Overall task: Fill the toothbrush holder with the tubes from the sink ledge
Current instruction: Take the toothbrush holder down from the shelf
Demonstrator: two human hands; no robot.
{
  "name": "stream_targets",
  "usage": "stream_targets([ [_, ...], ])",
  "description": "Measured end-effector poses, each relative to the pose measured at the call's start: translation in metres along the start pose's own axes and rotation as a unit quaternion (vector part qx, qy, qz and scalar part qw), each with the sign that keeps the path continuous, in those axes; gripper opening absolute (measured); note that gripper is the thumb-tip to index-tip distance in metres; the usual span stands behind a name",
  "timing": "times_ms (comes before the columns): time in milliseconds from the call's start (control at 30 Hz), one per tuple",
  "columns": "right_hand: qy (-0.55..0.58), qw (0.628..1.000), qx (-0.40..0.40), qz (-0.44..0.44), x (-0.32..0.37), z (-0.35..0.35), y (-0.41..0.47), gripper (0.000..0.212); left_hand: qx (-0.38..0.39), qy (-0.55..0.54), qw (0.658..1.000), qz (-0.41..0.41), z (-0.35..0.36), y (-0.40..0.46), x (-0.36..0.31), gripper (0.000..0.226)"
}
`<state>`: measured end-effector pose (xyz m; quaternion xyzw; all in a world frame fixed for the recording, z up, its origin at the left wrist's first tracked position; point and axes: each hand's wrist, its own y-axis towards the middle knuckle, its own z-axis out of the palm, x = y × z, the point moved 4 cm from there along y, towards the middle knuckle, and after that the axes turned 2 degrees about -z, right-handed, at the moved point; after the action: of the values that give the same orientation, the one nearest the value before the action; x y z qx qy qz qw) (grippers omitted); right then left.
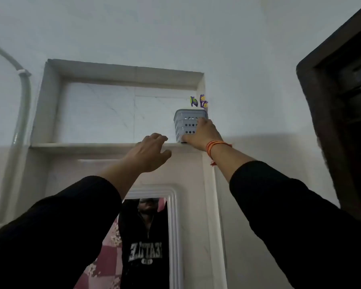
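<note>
Both arms reached up to a wall niche above a mirror. The right hand gripped the grey perforated toothbrush holder on the ledge, toothbrush heads poking out; the left hand hung open just beside it

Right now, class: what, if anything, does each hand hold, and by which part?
The right hand grips the toothbrush holder by its lower right side. The left hand holds nothing.
</note>
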<state>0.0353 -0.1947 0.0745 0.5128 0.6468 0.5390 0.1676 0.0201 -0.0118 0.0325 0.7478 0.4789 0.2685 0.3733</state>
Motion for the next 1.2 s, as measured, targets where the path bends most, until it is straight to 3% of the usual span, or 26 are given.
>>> stream_targets([
  [167, -0.043, 0.999, -0.013, 0.023, -0.013, 0.028, 0.027, 0.102, 0.028, 0.010, 0.999, -0.026, 0.035, 0.034, 0.012, 0.067],
  [300, -0.062, 0.995, -0.063, 0.049, -0.013, 0.043, 0.045, 0.116, -0.009, 0.049, 0.999, -0.020, 0.056, 0.046, 0.025, 0.067],
  [400, -0.071, 0.991, -0.092, 0.069, -0.009, 0.049, 0.052, 0.127, -0.039, 0.033, 0.999, -0.002, 0.066, 0.046, 0.034, 0.066],
  [600, -0.030, 0.986, -0.104, 0.123, -0.002, 0.041, 0.056, 0.142, -0.013, -0.013, 1.000, 0.005, 0.065, 0.047, 0.040, 0.066],
  [833, 0.054, 0.988, -0.078, 0.120, 0.032, 0.016, 0.032, 0.122, -0.060, -0.153, 0.986, -0.038, 0.040, 0.027, 0.043, 0.059],
  [1200, 0.129, 0.984, -0.071, 0.099, 0.073, 0.000, -0.074, 0.123, -0.060, -0.191, 0.978, -0.053, 0.026, -0.075, 0.074, 0.048],
])
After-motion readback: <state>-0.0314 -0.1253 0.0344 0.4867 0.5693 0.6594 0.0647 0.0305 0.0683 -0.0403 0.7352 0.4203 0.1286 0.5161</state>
